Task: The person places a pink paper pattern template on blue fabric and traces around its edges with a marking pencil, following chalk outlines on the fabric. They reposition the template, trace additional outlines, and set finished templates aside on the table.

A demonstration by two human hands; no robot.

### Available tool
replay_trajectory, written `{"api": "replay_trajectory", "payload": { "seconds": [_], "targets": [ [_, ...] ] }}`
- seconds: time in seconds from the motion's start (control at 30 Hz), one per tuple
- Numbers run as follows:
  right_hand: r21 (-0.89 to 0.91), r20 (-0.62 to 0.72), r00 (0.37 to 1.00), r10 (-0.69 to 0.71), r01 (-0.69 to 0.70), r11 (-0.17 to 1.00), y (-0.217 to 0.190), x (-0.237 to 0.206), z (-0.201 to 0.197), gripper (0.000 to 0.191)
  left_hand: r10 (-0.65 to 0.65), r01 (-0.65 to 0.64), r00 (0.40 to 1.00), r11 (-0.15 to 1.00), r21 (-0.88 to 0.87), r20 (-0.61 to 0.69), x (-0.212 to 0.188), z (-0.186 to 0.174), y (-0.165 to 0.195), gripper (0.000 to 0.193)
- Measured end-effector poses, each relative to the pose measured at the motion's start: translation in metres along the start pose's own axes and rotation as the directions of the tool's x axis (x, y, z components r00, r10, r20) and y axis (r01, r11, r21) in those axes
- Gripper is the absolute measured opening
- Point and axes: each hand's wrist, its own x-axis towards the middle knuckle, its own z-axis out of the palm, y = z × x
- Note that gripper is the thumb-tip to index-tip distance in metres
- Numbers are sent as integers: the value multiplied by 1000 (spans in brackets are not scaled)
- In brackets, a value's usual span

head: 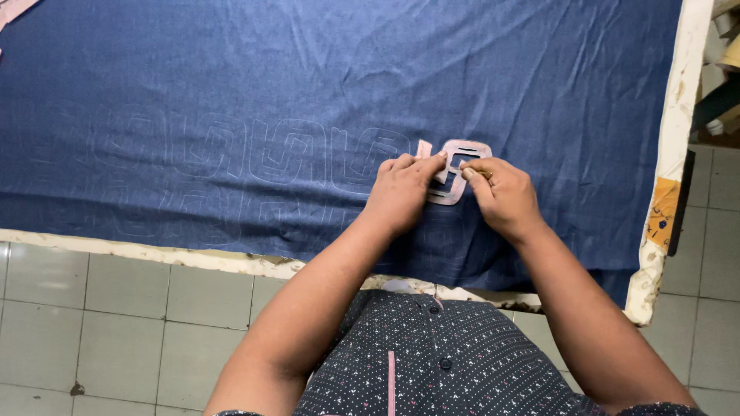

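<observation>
A wide sheet of dark blue cloth [308,92] lies spread over a table. A pink cut-out stencil [472,146] with slotted openings rests flat on the cloth. My left hand [401,189] presses its fingertips on the stencil's left edge. My right hand [505,196] pinches a small piece of chalk [482,173] against the stencil's inner edge. Faint chalk outlines [254,158] of the same shape run in two rows to the left of the stencil.
The table's worn white edge [154,253] runs along the near side and its right rim [678,115] has a yellow patch. Grey floor tiles [100,331] lie below. A pink scrap [11,9] sits at the top left corner.
</observation>
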Motion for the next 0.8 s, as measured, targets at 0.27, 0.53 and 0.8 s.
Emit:
{"api": "replay_trajectory", "payload": {
  "seconds": [0.27,0.53,0.8],
  "targets": [
    [-97,44,980,-196,200,975,-5,-11,8,13,-4,4,1000,1000,-30,-18,-3,1,-4,58],
    [-92,57,981,-187,191,977,-6,-15,14,11,-27,26,1000,999,-39,-12,-3,-1,-6,55],
    [-34,70,964,-258,260,965,-8,-3,26,14,10,-10,1000,999,-39,-4,-1,-5,-8,60]
  ]
}}
